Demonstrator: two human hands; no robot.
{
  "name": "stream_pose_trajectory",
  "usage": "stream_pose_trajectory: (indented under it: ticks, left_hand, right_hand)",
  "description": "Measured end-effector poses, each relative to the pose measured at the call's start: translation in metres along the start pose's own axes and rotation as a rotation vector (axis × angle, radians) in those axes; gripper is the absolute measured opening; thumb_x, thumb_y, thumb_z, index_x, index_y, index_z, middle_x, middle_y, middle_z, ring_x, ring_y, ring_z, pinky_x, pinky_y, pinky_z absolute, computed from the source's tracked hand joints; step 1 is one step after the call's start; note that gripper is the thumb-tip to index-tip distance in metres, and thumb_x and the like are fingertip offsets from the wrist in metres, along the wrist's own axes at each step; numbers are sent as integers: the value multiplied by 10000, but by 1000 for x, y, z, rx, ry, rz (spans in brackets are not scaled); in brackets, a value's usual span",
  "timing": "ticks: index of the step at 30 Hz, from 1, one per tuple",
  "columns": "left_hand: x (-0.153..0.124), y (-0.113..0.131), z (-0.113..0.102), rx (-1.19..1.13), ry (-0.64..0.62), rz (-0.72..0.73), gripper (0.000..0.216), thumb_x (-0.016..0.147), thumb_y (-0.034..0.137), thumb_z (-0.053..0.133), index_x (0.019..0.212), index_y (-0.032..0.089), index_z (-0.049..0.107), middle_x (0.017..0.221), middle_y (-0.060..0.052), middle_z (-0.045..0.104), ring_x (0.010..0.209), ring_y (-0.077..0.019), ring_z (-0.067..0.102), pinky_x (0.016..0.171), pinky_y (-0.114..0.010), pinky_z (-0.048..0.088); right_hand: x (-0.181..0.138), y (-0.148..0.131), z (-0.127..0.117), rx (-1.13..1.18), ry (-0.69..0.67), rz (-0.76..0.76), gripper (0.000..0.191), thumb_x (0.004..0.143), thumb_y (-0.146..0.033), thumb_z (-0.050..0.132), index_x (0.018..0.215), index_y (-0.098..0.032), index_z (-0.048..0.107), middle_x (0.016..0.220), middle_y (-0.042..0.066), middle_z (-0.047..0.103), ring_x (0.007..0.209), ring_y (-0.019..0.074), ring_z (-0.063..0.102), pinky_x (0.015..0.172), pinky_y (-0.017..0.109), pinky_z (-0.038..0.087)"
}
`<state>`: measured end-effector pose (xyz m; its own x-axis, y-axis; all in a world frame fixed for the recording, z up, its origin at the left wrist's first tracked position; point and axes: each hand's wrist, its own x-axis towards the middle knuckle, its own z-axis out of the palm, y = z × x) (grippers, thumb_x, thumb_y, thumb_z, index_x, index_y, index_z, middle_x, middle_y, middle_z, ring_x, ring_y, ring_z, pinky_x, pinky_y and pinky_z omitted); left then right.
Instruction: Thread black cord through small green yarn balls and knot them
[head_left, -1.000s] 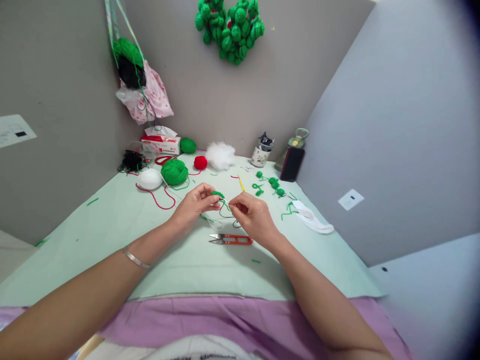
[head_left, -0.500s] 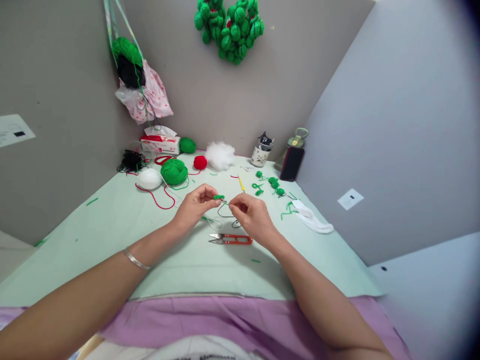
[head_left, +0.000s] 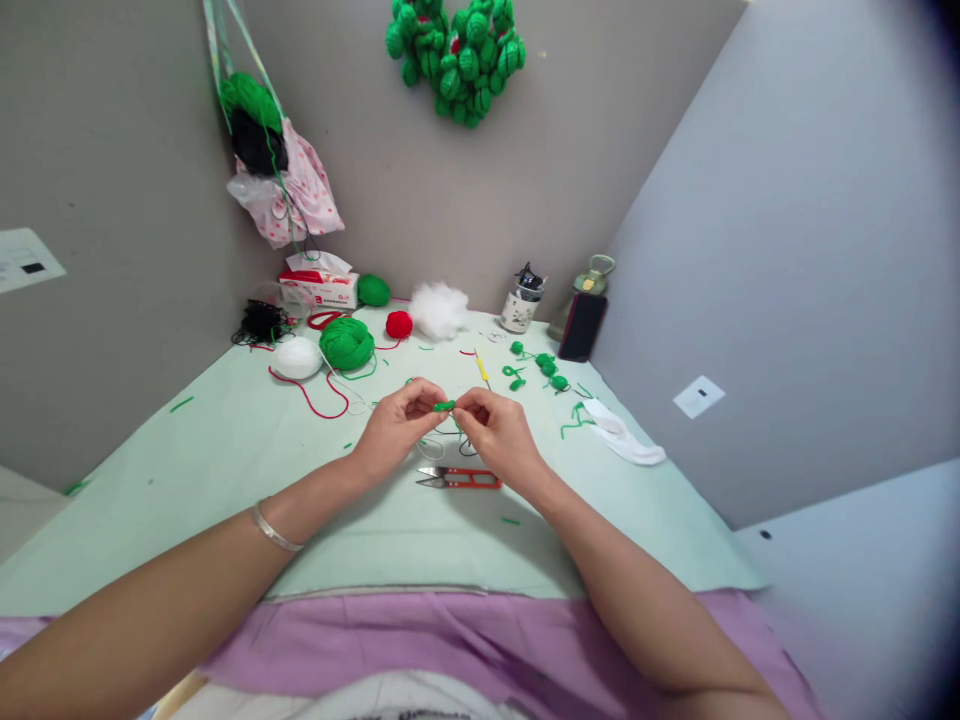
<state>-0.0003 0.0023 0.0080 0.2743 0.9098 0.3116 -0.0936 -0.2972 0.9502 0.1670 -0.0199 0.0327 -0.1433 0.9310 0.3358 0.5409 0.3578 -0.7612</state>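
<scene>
Bench (head_left: 225, 450): red snips (head_left: 459, 478) near front. Back left: green yarn ball (head_left: 347, 343), white ball (head_left: 297, 357) just beside it, red ball (head_left: 399, 324), stuffing (head_left: 439, 310), tissue box (head_left: 318, 288). Back right: jar (head_left: 519, 305), phone (head_left: 577, 327) propped upright, white cloth (head_left: 626, 438). Pink bag (head_left: 289, 195) and green crochet cluster (head_left: 454, 55) hang on the wall.

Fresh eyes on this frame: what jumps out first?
The left hand and right hand meet mid-table, pinching a small green crochet piece between them, with red snips lying just nearer the person on the mint cloth. A bunch of green crocheted balls hangs high on the back wall; a green yarn ball sits beyond the hands, leftward.
</scene>
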Motion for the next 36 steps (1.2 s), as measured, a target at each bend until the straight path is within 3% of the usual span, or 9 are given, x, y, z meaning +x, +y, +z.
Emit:
stream_pose_trajectory:
  ticks: [8, 15, 17, 21, 23, 26, 29, 33, 36]
  left_hand:
    - [4, 9, -3, -78, -22, -48, 178, 746, 277, 722, 869, 193, 623, 868, -1, 614, 845, -144, 576, 799, -264, 431]
    - [3, 9, -2, -113, -156, -148, 181, 736, 285, 728, 864, 191, 641, 861, -5, 641, 840, -156, 593, 784, -270, 419]
    - [4, 9, -3, -120, -192, -168, 178, 746, 289, 725, 866, 190, 639, 861, -1, 635, 828, -150, 591, 768, -267, 412]
    - [4, 13, -4, -170, -205, -214, 183, 742, 285, 735, 857, 195, 623, 832, 10, 632, 799, -143, 591, 748, -265, 405]
    - [4, 14, -3, -205, -205, -220, 183, 752, 278, 732, 859, 197, 608, 846, 7, 634, 837, -149, 605, 776, -267, 408]
    - [3, 16, -2, -255, -246, -241, 193, 786, 293, 711, 882, 201, 571, 853, -7, 650, 881, -160, 622, 808, -275, 408]
    - [2, 19, -4, -325, -298, -275, 217, 805, 322, 699, 911, 213, 544, 816, -7, 661, 841, -154, 623, 822, -290, 418]
    - [7, 30, -18, -506, -294, -260, 249, 775, 310, 730, 930, 231, 552, 744, 20, 609, 774, -138, 600, 858, -319, 438]
    - [13, 41, -34, -609, -178, -209, 285, 719, 257, 769, 929, 239, 578, 695, 39, 548, 688, -119, 557, 857, -329, 449]
  right_hand:
    - [13, 6, -10, 312, -74, 105, 258, 857, -400, 555, 781, -167, 635, 676, -11, 548, 586, 99, 433, 538, 232, 337]
    - [18, 9, -15, 695, -290, 377, 264, 667, -380, 769, 740, -153, 655, 598, -39, 503, 536, 69, 390, 526, 217, 335]
    - [22, 15, -18, 768, -232, 400, 246, 645, -339, 791, 728, -152, 654, 631, -31, 534, 554, 64, 427, 531, 202, 361]
    - [35, 31, -36, 935, 120, 435, 257, 628, -294, 816, 750, -174, 624, 735, -16, 604, 662, 78, 544, 588, 182, 454]
    - [38, 32, -46, 1021, 193, 445, 278, 640, -282, 814, 778, -192, 589, 795, -8, 632, 723, 96, 591, 616, 194, 490]
    - [37, 26, -57, 1060, 75, 390, 280, 696, -300, 775, 790, -203, 530, 706, -37, 566, 594, 72, 540, 510, 173, 443]
    - [37, 27, -69, 961, -10, 297, 283, 744, -344, 718, 768, -208, 471, 580, -89, 367, 412, 36, 266, 365, 170, 240]
    - [43, 62, -105, 776, 364, 227, 359, 722, -367, 722, 714, -220, 395, 555, -98, 296, 417, 26, 174, 376, 197, 137]
    - [45, 96, -137, 710, 561, 195, 383, 729, -399, 702, 709, -235, 357, 535, -92, 304, 417, 30, 173, 389, 210, 111]
